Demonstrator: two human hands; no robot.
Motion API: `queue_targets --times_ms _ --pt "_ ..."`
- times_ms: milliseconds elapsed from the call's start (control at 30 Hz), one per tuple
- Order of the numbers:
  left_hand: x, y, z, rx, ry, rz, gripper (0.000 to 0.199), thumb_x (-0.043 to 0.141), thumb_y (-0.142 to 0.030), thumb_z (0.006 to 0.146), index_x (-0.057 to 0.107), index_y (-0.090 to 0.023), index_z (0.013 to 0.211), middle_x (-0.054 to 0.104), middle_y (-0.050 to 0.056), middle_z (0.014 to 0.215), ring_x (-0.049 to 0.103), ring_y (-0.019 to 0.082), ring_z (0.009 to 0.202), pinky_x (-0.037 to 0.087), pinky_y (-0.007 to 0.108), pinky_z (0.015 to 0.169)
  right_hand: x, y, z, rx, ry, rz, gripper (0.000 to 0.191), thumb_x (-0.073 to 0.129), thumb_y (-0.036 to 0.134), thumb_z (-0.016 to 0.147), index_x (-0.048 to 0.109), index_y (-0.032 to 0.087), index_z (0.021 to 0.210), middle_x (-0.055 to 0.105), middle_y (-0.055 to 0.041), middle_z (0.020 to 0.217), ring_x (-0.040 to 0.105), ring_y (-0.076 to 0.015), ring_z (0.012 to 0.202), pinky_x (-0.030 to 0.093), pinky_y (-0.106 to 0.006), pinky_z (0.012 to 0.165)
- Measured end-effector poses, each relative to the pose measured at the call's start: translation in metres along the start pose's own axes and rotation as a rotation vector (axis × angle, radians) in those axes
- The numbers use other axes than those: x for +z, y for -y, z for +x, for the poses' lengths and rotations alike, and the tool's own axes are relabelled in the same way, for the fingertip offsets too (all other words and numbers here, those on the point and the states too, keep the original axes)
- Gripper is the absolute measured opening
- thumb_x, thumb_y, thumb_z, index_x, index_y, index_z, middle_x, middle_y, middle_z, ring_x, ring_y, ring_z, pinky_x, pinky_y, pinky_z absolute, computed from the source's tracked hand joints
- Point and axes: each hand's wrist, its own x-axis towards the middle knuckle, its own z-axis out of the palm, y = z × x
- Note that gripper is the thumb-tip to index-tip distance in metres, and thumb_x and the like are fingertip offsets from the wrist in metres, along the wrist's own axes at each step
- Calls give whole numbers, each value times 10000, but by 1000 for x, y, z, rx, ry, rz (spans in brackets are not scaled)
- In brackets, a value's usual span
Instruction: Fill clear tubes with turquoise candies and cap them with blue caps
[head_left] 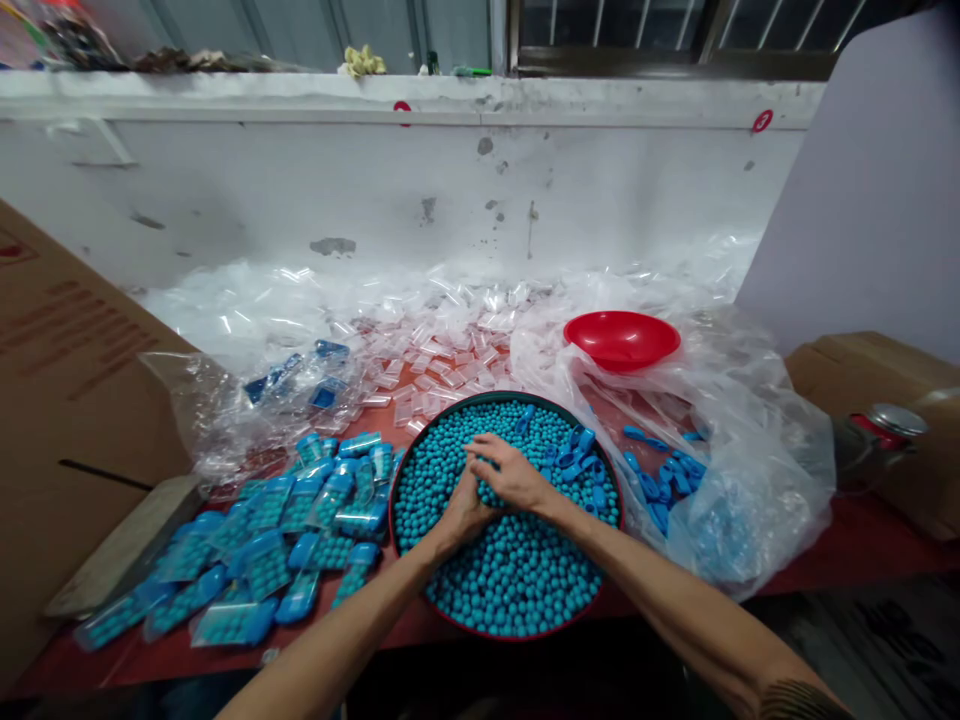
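Observation:
Both of my hands meet over a round, dark-rimmed basin (619, 490) full of small turquoise balls (517, 590). My left hand (465, 508) is cupped low among the balls, its fingers mostly hidden. Across it lies my right hand (511, 474), bent at the knuckles, fingertips pointing left over the left hand. Whatever is between the two hands is covered by them. Several blue plastic caps (576, 462) rest on the balls at the basin's right side. Left of the basin is a pile of clear containers (266, 565) with blue tops, filled with the same balls.
Clear empty cases (442, 370) lie scattered behind the basin. At the back right a red bowl (622, 338) sits on plastic bags. More blue caps (675, 478) spill from a clear bag (780, 470). Cardboard boxes (75, 400) flank the table, with a lidded jar (892, 425) at right.

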Motion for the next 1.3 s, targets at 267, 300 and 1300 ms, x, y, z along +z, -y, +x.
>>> queue_targets --times_ms 267,300,1300 --pt "-17 -33 -21 -24 -49 216 808 632 -223 601 229 -155 1297 310 115 1329 298 251 1219 225 396 1015 -54 -58 30 134 164 -572 361 376 68 790 587 232 1032 487 -69 1190 417 -215 1060 340 -359 846" --pt "-18 -36 -25 -15 -87 269 703 600 -224 636 291 -155 1264 368 107 1286 339 242 1190 244 393 1003 -54 -62 32 145 176 -586 328 385 79 790 607 223 985 512 -83 1149 423 -232 1037 337 -377 830" --pt "-2 -61 -8 -208 263 483 169 469 -180 685 584 -163 808 635 74 834 565 213 834 393 299 758 -23 -28 -36 548 188 141 224 355 259 833 466 185 1012 593 -5 754 562 -100 505 427 -200 404"
